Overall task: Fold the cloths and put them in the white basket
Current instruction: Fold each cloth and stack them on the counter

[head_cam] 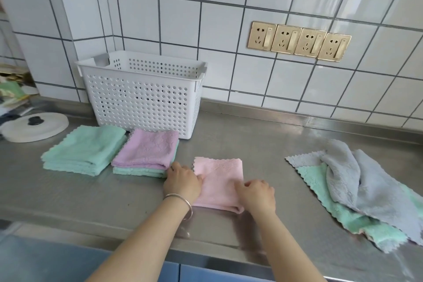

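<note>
My left hand (183,181) lies flat, palm down, on the left edge of the pink cloth (220,181), fingers spread and gripping nothing. My right hand (257,194) presses the same way on the cloth's near right corner, loosely open, pinning rather than pinching. The cloth sits folded square on the steel counter (251,139), dead centre in front of me.

It looks light, soft and plush, so I judge it will sag and unfold if lifted by one corner; better to slide fingers under the folded near edge and carry it flat with both hands.

At ten o'clock lie two folded stacks: a purple cloth (148,149) on a green one, and a green pile (85,150) further left. Behind them, at eleven, stands the white basket (142,96), apparently empty. At three o'clock, well apart, a grey cloth (366,181) lies rumpled over an unfolded green one (320,181).
</note>
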A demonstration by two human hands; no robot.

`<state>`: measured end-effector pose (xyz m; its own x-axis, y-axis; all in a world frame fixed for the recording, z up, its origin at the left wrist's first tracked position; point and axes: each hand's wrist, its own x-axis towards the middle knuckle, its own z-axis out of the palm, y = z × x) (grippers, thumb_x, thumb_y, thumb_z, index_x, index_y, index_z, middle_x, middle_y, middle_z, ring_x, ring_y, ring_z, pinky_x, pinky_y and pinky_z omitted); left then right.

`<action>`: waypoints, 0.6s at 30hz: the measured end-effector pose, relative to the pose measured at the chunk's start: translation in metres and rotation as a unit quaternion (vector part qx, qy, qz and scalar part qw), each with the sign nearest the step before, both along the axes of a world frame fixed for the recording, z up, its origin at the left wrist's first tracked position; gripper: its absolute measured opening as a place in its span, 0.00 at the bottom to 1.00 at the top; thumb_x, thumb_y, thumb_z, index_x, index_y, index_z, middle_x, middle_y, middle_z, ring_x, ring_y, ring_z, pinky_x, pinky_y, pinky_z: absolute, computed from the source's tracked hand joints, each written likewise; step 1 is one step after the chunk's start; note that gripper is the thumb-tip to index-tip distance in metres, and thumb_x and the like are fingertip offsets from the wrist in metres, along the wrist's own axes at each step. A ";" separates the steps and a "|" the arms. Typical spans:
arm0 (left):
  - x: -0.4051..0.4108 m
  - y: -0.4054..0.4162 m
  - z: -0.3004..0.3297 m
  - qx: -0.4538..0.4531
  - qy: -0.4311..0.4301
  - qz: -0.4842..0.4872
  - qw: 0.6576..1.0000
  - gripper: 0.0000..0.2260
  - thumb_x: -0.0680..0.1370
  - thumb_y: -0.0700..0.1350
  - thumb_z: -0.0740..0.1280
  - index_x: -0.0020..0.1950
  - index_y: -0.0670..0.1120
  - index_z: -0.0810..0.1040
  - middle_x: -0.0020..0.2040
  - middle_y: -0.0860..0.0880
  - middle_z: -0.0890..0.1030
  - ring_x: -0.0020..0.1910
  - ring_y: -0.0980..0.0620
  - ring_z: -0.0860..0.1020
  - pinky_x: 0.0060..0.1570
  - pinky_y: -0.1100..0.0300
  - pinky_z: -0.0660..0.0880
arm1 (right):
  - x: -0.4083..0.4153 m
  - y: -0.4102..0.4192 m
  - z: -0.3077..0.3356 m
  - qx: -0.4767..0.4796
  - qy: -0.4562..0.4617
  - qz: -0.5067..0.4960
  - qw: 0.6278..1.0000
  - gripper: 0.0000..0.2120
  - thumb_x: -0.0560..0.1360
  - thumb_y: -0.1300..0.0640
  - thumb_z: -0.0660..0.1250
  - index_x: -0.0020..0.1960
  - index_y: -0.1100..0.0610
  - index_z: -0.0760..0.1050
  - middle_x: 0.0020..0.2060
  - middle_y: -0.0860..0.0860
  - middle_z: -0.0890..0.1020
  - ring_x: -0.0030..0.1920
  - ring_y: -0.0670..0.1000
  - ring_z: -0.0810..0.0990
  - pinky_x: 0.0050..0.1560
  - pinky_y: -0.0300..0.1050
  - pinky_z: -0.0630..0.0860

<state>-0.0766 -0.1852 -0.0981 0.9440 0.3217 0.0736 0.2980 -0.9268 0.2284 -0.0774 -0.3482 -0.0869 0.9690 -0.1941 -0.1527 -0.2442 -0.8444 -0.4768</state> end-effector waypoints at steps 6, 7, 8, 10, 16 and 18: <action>-0.009 0.007 0.020 -0.109 -0.089 -0.013 0.990 0.14 0.79 0.51 0.58 0.55 0.40 0.70 0.55 0.39 0.79 0.56 0.39 0.77 0.46 0.52 0.73 | 0.001 0.011 0.019 0.206 -0.029 -0.013 0.978 0.16 0.75 0.55 0.59 0.31 0.57 0.61 0.28 0.50 0.66 0.29 0.50 0.62 0.28 0.42 0.58; -0.010 0.015 0.028 -0.136 -0.112 -0.016 0.984 0.13 0.79 0.51 0.58 0.53 0.41 0.70 0.53 0.39 0.80 0.54 0.38 0.77 0.44 0.52 0.72 | 0.000 0.017 0.027 0.227 -0.051 -0.009 0.973 0.16 0.75 0.55 0.60 0.32 0.57 0.60 0.28 0.50 0.66 0.30 0.51 0.63 0.28 0.43 0.58; -0.012 0.024 0.039 -0.166 -0.139 -0.018 0.976 0.12 0.79 0.52 0.59 0.49 0.42 0.69 0.50 0.38 0.80 0.51 0.37 0.77 0.43 0.52 0.71 | 0.000 0.024 0.035 0.243 -0.072 0.001 0.967 0.16 0.76 0.54 0.60 0.32 0.57 0.60 0.29 0.50 0.66 0.31 0.51 0.63 0.28 0.43 0.58; -0.016 0.055 0.062 -0.204 -0.191 -0.006 0.960 0.12 0.78 0.53 0.61 0.44 0.45 0.67 0.42 0.41 0.78 0.44 0.40 0.76 0.40 0.53 0.69 | 0.001 0.049 0.054 0.294 -0.096 0.033 0.950 0.16 0.76 0.53 0.62 0.32 0.57 0.62 0.29 0.50 0.67 0.32 0.52 0.65 0.29 0.42 0.60; -0.015 0.178 0.112 -0.188 -0.238 0.077 0.950 0.13 0.77 0.52 0.62 0.40 0.44 0.70 0.34 0.42 0.71 0.40 0.44 0.72 0.36 0.57 0.61 | 0.012 0.162 0.093 0.452 -0.031 0.150 0.879 0.11 0.75 0.52 0.65 0.38 0.57 0.70 0.36 0.54 0.75 0.37 0.52 0.73 0.37 0.44 0.75; -0.013 0.215 0.115 -0.163 -0.217 0.104 0.957 0.17 0.78 0.51 0.61 0.33 0.43 0.67 0.30 0.44 0.69 0.38 0.42 0.70 0.31 0.55 0.57 | 0.017 0.199 0.096 0.460 0.006 0.172 0.871 0.11 0.75 0.53 0.64 0.38 0.57 0.69 0.36 0.54 0.75 0.38 0.52 0.74 0.35 0.40 0.74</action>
